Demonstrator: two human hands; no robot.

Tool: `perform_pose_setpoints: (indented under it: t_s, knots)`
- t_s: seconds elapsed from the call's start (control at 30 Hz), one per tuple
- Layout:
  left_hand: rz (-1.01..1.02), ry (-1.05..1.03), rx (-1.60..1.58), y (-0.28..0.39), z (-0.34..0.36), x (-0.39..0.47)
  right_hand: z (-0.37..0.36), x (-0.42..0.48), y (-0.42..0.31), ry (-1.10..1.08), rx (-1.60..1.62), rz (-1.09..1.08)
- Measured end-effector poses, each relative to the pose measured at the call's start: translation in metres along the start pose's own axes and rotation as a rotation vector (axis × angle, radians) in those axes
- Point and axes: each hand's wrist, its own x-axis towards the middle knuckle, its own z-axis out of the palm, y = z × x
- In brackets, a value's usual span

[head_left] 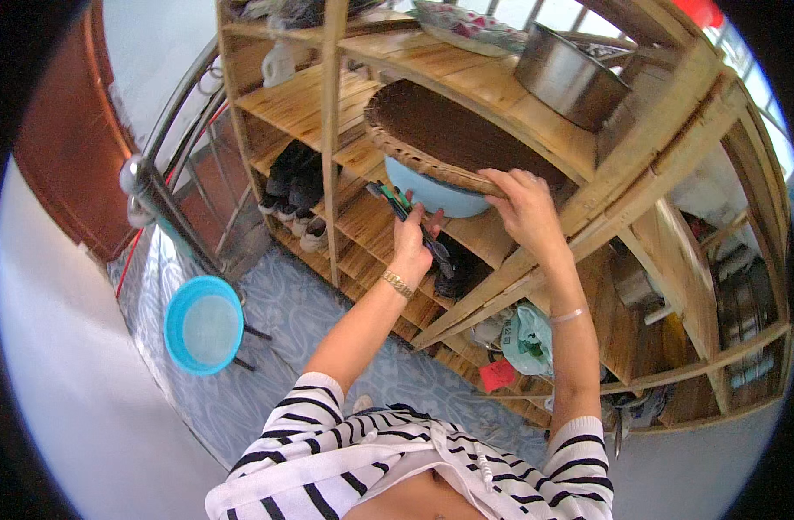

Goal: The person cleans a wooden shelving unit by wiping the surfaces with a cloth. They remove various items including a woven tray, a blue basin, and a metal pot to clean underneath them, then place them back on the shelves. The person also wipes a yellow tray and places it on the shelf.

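My right hand (526,211) grips the front rim of a round woven basket (462,130), brown inside, with its thumb and fingers over the edge. Beneath the basket is a light-blue basin (436,192), partly hidden by it, on a wooden shelf. In my left hand (413,240) is a bundle of slim dark and green long-handled items (397,200); their exact kind is unclear. The fingertips of that hand are close to the basin's underside, and I cannot tell whether they touch it.
The wooden shelf rack (332,149) holds shoes (296,179), a steel pot (566,75), a patterned bowl (468,29) and a plastic bag (528,338). A diagonal wooden post (631,156) stands by my right arm. At left are a turquoise basin (204,325) and a metal railing (176,214).
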Motion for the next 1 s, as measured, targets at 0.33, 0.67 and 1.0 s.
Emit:
perform_pose_setpoints:
  t_s: [0.33,0.67,1.0]
  knots:
    - [0.12,-0.044,0.192,-0.002,0.009,0.025,0.015,-0.007,-0.015,0.207,0.022,-0.004]
    - [0.098,0.031,0.399,-0.011,-0.075,-0.029,-0.015,-0.27,-0.027,0.132,-0.139,0.065]
    - [-0.033,-0.001,0.692,-0.041,-0.14,-0.107,-0.014,-0.542,0.037,0.38,-0.23,1.526]
